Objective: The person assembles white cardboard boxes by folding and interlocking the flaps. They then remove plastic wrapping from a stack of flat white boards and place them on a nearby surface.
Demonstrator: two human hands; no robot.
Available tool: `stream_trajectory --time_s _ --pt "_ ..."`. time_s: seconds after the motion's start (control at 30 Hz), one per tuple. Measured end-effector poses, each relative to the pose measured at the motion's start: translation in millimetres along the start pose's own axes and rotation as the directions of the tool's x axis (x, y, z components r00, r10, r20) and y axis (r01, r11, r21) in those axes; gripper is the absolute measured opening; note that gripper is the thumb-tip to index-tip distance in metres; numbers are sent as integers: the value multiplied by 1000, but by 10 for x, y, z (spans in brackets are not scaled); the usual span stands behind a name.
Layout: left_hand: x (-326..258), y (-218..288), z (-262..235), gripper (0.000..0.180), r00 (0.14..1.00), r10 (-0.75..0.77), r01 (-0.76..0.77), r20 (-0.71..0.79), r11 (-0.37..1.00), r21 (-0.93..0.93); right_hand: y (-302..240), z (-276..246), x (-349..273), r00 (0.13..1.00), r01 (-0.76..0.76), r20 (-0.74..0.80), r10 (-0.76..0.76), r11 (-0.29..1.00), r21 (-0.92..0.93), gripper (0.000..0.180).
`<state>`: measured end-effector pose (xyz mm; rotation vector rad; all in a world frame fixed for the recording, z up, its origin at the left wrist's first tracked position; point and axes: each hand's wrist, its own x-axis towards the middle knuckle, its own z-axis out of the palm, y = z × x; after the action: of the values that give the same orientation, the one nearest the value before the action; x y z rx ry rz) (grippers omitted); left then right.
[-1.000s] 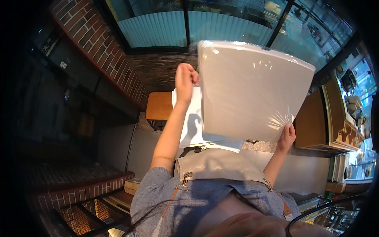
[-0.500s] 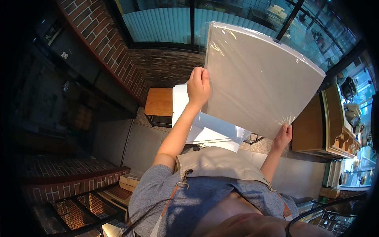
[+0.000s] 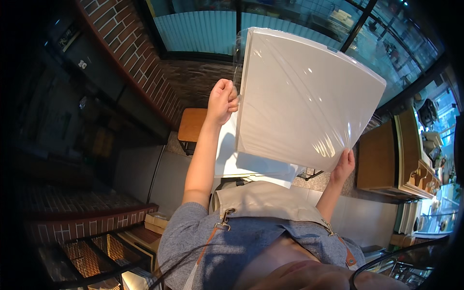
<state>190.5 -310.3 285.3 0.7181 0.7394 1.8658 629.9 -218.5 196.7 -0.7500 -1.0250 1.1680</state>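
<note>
A large, flat, pale rectangular pack (image 3: 309, 96) in clear plastic wrap is held up tilted in front of me. My left hand (image 3: 224, 102) is closed at its left side, gripping the loose edge of the plastic wrap (image 3: 238, 60). My right hand (image 3: 344, 166) pinches the lower right corner, where the film bunches into creases. Below the pack, large white sheets (image 3: 227, 166) lie in front of my waist, partly hidden by the pack.
A wooden-topped stool (image 3: 191, 124) stands left of the white sheets. Ahead are a stone-faced wall and dark-framed windows (image 3: 193, 34). A wooden cabinet (image 3: 379, 157) with items on it stands at the right. Cardboard boxes (image 3: 157, 221) sit at the lower left.
My left hand has moved left, drawing the wrap's edge out from the pack. The pack has shifted left and its face has turned lighter. My right hand keeps its corner.
</note>
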Motion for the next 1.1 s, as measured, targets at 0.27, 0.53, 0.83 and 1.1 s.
stream_trajectory --time_s 0.27,0.53,0.83,1.1 --pt "-341 -941 7 17 910 412 -197 -49 534 822 -141 192 50 997 80 1 -80 997 18 24" --pt "-266 -802 -279 17 967 193 -131 -164 935 330 -77 -51 71 999 12 -54 -8 997 74 19" --pt "-287 -504 -368 8 931 270 -102 -245 837 537 -36 -258 30 986 -115 -129 109 993 -40 25" --pt "-345 -437 -152 27 986 -128 151 -106 957 248 50 -97 -36 968 -246 -36 248 968 51 31"
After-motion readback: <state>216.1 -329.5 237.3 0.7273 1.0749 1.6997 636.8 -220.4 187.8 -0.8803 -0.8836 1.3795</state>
